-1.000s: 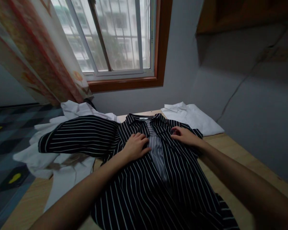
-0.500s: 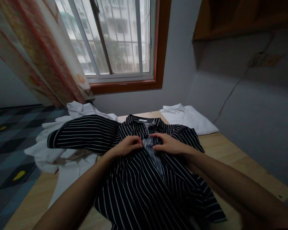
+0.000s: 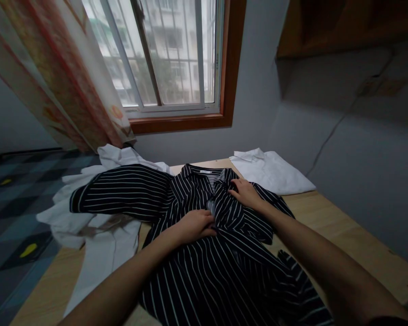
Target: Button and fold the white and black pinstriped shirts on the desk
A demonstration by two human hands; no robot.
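Observation:
A black shirt with thin white stripes (image 3: 190, 276) lies front side up with its collar toward the window. Its two front edges come close together at the chest, and a strip of the lighter inside shows below the collar. My left hand (image 3: 195, 226) is closed on the front edge at mid-chest, thumb and fingers bent together over the cloth. Higher up, beside the collar, my right hand (image 3: 247, 194) rests on the other front panel, its thumb and forefinger apart. The left sleeve stretches out sideways; cloth bunches under my right forearm.
White garments (image 3: 105, 253) lie heaped at the left edge of the wooden table (image 3: 347, 240), partly under the striped sleeve. A folded white shirt (image 3: 275, 174) sits at the back right. Beyond are a window (image 3: 170, 59), a curtain (image 3: 68, 77) and a wall shelf (image 3: 343, 31).
Both hands met near the middle of the chest half a second ago. Since then my right hand has moved up and right, my left slightly down. The front panels now lie closer together.

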